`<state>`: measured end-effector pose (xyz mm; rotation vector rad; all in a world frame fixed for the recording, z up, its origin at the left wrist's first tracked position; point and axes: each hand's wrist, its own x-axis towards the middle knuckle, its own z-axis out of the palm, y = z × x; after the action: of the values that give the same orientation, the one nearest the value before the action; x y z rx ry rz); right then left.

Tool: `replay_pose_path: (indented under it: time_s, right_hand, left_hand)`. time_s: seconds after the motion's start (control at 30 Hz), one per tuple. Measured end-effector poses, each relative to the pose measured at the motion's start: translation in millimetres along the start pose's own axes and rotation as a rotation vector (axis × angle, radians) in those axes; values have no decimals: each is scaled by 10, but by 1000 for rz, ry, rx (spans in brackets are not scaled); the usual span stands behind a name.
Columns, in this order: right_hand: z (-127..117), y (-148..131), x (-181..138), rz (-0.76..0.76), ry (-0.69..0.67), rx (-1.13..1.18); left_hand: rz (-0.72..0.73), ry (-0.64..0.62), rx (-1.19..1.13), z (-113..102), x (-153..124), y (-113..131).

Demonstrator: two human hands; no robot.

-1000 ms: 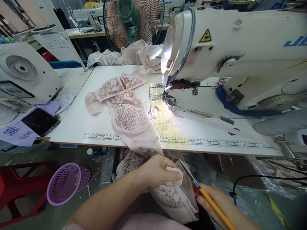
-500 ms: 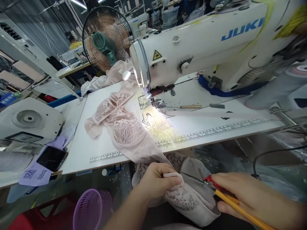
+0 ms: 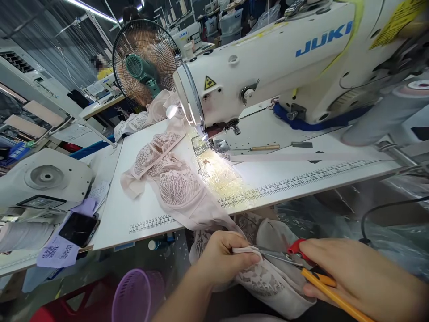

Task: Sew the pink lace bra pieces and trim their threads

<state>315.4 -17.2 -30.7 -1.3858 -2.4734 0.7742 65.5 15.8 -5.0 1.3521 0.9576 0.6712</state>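
Observation:
My left hand (image 3: pixel 225 259) pinches the edge of a pale pink lace bra (image 3: pixel 263 282) that hangs below the table's front edge. In my right hand (image 3: pixel 351 268) is a pair of scissors (image 3: pixel 296 246) with red on the handle. The blades point left, their tips at the fabric edge beside my left fingertips. A long orange-yellow stick (image 3: pixel 326 290) also runs through the right hand; its kind is unclear. More pale pink lace bras (image 3: pixel 177 185) lie on the table, with a strip running down to my left hand.
A white sewing machine (image 3: pixel 268 67) stands over the white table (image 3: pixel 140 147), its lamp lit. On the table is a wooden-handled tool (image 3: pixel 264 147). Left are a phone (image 3: pixel 78 228) and paper tags (image 3: pixel 56 252). A purple basket (image 3: pixel 132 295) stands below. A fan (image 3: pixel 144 62) is behind.
The scissor tips have moved left onto the fabric edge next to my left fingers. My view has shifted slightly. Both hands keep their hold.

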Motion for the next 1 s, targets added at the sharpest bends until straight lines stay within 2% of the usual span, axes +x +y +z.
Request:
replay_pose_path:
  time_s: [0.07, 0.23, 0.37, 0.67, 0.87, 1.0]
  right_hand:
    - [-4, -21, -3, 2, 5, -14]
    - [-113, -112, 62, 36, -118, 22]
    - [-124, -124, 52, 48, -127, 23]
    - [-131, -145, 52, 136, -252, 9]
    - [2, -80, -3, 110, -220, 50]
    - [108, -27, -72, 79, -85, 53]
  left_hand:
    - [21, -19, 7, 0, 2, -3]
    - [54, -71, 21, -21, 13, 6]
    - [38, -96, 21, -40, 8, 12]
    - [28, -116, -19, -47, 8, -21]
    - [21, -111, -25, -36, 11, -24]
    - [20, -114, -10, -31, 12, 9]
